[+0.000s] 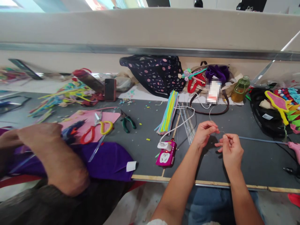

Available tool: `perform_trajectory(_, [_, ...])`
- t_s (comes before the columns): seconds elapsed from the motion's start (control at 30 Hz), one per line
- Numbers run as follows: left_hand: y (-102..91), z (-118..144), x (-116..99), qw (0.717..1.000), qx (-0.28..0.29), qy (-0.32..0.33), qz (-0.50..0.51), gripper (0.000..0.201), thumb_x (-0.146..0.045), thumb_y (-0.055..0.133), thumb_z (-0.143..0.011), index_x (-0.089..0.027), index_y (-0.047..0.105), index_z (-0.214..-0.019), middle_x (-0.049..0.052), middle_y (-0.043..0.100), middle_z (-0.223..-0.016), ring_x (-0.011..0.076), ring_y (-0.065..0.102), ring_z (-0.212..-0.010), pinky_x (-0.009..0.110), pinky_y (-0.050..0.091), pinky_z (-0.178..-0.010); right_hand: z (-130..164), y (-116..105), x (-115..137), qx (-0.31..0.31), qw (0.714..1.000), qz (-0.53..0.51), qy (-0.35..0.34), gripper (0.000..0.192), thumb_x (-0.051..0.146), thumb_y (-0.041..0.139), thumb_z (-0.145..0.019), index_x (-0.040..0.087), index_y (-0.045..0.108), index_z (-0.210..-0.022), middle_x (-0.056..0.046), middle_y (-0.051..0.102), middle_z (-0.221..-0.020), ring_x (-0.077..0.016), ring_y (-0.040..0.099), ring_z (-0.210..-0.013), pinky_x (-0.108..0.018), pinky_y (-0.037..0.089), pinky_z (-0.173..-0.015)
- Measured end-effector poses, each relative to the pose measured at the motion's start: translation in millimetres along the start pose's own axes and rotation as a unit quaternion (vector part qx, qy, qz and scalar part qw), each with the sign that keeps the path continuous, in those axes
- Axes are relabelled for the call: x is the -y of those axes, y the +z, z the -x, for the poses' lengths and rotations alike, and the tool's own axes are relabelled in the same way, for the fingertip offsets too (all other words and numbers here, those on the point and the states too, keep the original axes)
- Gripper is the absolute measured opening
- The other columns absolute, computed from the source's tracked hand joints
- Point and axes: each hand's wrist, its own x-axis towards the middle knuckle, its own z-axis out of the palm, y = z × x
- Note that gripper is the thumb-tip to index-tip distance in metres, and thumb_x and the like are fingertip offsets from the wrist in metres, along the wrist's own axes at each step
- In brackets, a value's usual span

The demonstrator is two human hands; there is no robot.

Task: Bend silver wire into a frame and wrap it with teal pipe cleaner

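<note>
Both of my hands pinch a thin metal wire above the grey table. My left hand grips it near the loop that arcs up and away from me. My right hand holds the other part with thumb and forefinger, a few centimetres to the right. A long blue pipe cleaner lies just behind my right hand. Left of my left hand lie several straight wires and a bundle of pastel pipe cleaners.
A pink power bank with a white cable sits near the front edge. A co-worker's arm rests at left over purple cloth, by red and yellow scissors and green pliers. Bags, a green bottle and felt pieces line the back.
</note>
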Motion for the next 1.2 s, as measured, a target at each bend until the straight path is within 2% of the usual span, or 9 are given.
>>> perform_trajectory(0.23, [-4.0, -2, 3, 1.000, -0.007, -0.003, 0.021, 0.039, -0.036, 0.091, -0.053, -0.013, 0.063, -0.066, -0.002, 0.062, -0.068, 0.0087, 0.060, -0.056, 0.025, 0.054, -0.061, 5, -4, -2, 0.023, 1.000, 0.018, -0.009, 0.029, 0.047, 0.051, -0.093, 0.018, 0.055, -0.098, -0.004, 0.068, -0.076, -0.0171, 0.073, -0.063, -0.023, 0.057, -0.049])
perform_trajectory(0.5, [-1.6, -3, 0, 0.998, -0.044, -0.026, 0.043, 0.043, -0.038, 0.092, -0.052, -0.014, 0.063, -0.072, -0.001, 0.065, -0.064, 0.0095, 0.062, -0.056, 0.023, 0.054, -0.061, 10, -5, -5, 0.047, 0.999, -0.027, -0.001, 0.028, 0.046, 0.051, -0.093, 0.019, 0.054, -0.103, -0.004, 0.071, -0.080, -0.0180, 0.074, -0.065, -0.028, 0.060, -0.058])
perform_trajectory(0.87, [-1.2, -4, -1, 0.996, -0.058, -0.030, 0.054, 0.042, -0.037, 0.092, -0.052, -0.013, 0.064, -0.074, -0.001, 0.066, -0.063, 0.0090, 0.062, -0.055, 0.022, 0.053, -0.061, 18, -11, -10, 0.064, 0.993, 0.087, -0.056, 0.022, 0.041, 0.050, -0.095, 0.021, 0.057, -0.098, -0.003, 0.074, -0.079, -0.0169, 0.074, -0.068, -0.024, 0.057, -0.062])
perform_trajectory(1.2, [-2.0, -4, -1, 0.996, -0.069, -0.026, 0.042, 0.040, -0.037, 0.090, -0.055, -0.013, 0.065, -0.075, -0.001, 0.065, -0.062, 0.0083, 0.061, -0.054, 0.021, 0.053, -0.060, 19, -15, -17, 0.078, 0.981, 0.137, -0.116, 0.019, 0.037, 0.049, -0.096, 0.021, 0.059, -0.092, -0.001, 0.073, -0.076, -0.0144, 0.073, -0.064, -0.020, 0.054, -0.060])
